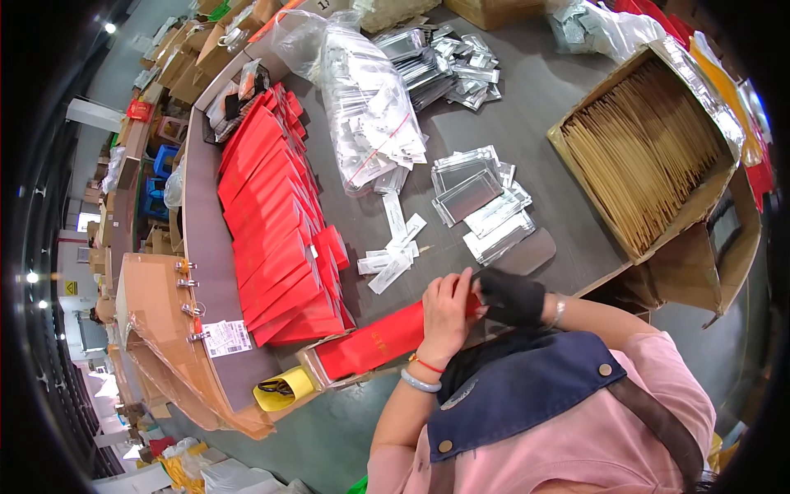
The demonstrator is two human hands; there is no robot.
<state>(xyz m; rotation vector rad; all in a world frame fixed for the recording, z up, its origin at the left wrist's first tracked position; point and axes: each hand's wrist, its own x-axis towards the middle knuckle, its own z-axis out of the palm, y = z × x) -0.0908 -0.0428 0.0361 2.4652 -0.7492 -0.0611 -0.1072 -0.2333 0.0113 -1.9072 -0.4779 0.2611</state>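
A long flat red packet (370, 341) with gold print lies along the near table edge, close to my body. My left hand (448, 313), bare with a red cord and a pale bangle at the wrist, is closed over its right part. At its right end, my right hand (513, 298) in a black glove is closed on the packet, fingertips partly hidden. Just beyond the hands lies a clear-and-grey flat piece (528, 253). Several film-wrapped flat pieces (481, 198) and small white packets (395, 247) lie farther out.
Overlapping red packets (276, 222) line the left side. A clear bag of white packets (370, 107) sits behind, beside piled silvery pieces (444, 66). An open carton of upright brown cards (646, 148) stands right. A yellow holder (284, 389) hangs at the near left edge.
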